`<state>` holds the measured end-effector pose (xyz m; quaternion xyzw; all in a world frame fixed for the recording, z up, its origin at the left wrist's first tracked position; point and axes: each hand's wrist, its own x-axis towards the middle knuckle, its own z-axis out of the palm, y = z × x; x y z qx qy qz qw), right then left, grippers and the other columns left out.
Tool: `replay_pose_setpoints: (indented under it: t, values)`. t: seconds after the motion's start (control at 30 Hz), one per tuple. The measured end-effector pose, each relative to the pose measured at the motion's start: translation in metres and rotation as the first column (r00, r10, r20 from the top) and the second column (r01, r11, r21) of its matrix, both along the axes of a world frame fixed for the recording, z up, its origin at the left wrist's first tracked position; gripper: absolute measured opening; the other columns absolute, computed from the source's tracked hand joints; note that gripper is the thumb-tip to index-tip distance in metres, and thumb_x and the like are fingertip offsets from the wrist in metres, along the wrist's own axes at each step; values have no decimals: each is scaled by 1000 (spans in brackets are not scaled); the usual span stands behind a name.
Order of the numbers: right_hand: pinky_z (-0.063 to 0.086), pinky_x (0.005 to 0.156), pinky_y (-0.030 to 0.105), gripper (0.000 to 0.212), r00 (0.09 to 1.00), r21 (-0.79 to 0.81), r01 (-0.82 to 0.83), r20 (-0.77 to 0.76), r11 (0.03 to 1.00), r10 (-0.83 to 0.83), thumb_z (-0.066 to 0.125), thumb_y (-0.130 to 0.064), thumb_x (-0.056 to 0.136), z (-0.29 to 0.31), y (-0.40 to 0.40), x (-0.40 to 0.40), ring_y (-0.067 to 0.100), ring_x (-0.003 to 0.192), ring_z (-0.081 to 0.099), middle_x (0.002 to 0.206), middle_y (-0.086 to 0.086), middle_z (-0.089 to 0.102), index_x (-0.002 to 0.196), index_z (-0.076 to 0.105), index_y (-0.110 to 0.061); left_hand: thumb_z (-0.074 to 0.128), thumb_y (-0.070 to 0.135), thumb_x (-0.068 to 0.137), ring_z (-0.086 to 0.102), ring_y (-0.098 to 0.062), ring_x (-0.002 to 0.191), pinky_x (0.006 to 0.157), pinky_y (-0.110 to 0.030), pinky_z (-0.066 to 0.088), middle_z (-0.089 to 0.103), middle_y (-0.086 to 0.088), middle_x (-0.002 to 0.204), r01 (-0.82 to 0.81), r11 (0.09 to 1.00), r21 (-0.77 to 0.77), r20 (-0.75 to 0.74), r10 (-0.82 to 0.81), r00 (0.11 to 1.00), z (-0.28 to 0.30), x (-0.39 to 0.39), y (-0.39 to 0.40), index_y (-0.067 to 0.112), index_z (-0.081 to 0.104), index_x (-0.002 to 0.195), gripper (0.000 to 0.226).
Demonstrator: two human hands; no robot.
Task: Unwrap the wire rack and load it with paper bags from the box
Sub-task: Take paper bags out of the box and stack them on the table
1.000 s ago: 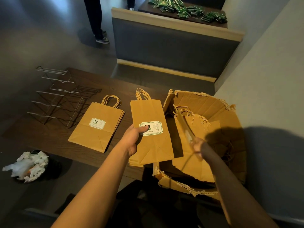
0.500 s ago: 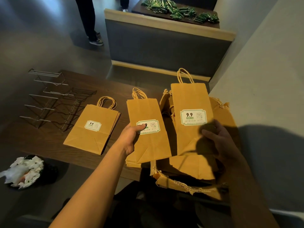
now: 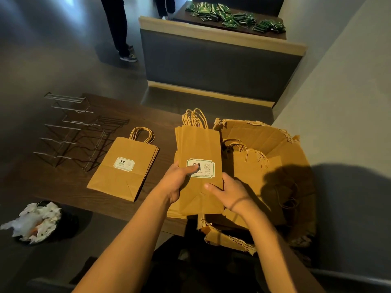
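A stack of flat brown paper bags [image 3: 198, 149] with a white label lies at the table's near edge, beside the torn cardboard box [image 3: 262, 132]. My left hand [image 3: 177, 182] grips the stack's left side, thumb on the label. My right hand [image 3: 230, 193] holds its lower right corner. More bags [image 3: 254, 166] stand inside the box. A second, smaller pile of bags [image 3: 127, 166] rests to the left. The bare wire rack [image 3: 69, 132] lies on its side at the table's far left.
The dark wooden table [image 3: 63, 180] carries everything. A black bin with crumpled white wrapping [image 3: 36, 223] stands on the floor at lower left. A grey bench back [image 3: 220, 60] is behind the table, green packets [image 3: 232, 17] beyond it. A person's legs [image 3: 118, 28] stand at top.
My right hand lifted one bag out of the box, carried it left and laid it on top of the stack under my left hand. Both hands now hold that stack.
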<state>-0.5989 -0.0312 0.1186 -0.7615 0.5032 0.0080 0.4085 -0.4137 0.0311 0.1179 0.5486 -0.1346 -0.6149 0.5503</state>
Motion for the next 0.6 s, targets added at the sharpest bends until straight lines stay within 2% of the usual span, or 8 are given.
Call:
replay_pose_setpoints:
  t: [0.07,0.13,0.2,0.3,0.33,0.43,0.5,0.6]
  values:
    - [51,99,36,63,999,42,3,36,999,-5,39,-74,93,4,-8,-1,14,120,58,132,-9,60,138,51,-31,67,3,94,73,-29,103,81,-39,59,76,-13,114,-26,1000,11,-9,26,1000,0,1,0,9,63,129,36]
    - [51,86,27,47,991,123,94,87,988,-105,32,-62,102,-2,-22,-6,9,104,59,126,-6,57,136,47,-33,65,0,94,75,-25,92,72,-36,59,77,-13,111,-52,998,26,-29,52,998,-1,3,1,9,63,126,33]
    - [50,94,33,59,971,99,227,56,969,-233,38,-59,103,-23,-47,-19,15,111,56,139,3,55,148,45,-22,63,-1,95,75,-25,89,72,-37,60,77,-13,108,-81,996,44,-64,84,994,-3,7,2,11,64,122,30]
    - [44,106,43,75,929,24,331,-182,943,-321,63,-49,95,-69,-78,-48,35,133,47,151,18,41,154,34,-13,62,2,95,76,-28,85,68,-38,61,77,-14,106,-132,988,81,-122,141,982,-6,16,5,13,64,121,28]
    - [44,108,46,86,905,52,369,-246,928,-346,71,-45,91,-87,-83,-57,38,136,43,154,20,35,157,27,-13,61,2,96,76,-28,84,68,-39,61,78,-14,104,-144,986,88,-133,155,979,-7,18,6,13,63,121,28]
    - [41,109,59,126,863,46,421,-329,906,-384,87,-49,63,-155,-99,-75,44,144,30,162,16,20,156,4,-32,60,2,96,76,-28,85,72,-41,60,78,-15,104,-187,976,107,-143,202,969,-12,23,10,13,63,120,27]
    - [36,109,67,129,806,-42,458,-403,888,-434,89,-51,59,-158,-91,-62,48,146,22,164,12,11,150,-3,-45,60,3,96,76,-28,85,71,-41,60,77,-15,106,-195,974,116,-147,211,966,-14,24,12,13,63,120,26]
    - [28,112,68,117,753,-118,503,-426,856,-501,87,-44,73,-122,-70,-37,48,148,12,165,15,4,154,2,-42,61,4,96,76,-29,88,72,-41,61,77,-15,109,-191,974,122,-142,208,968,-17,25,14,13,63,124,30]
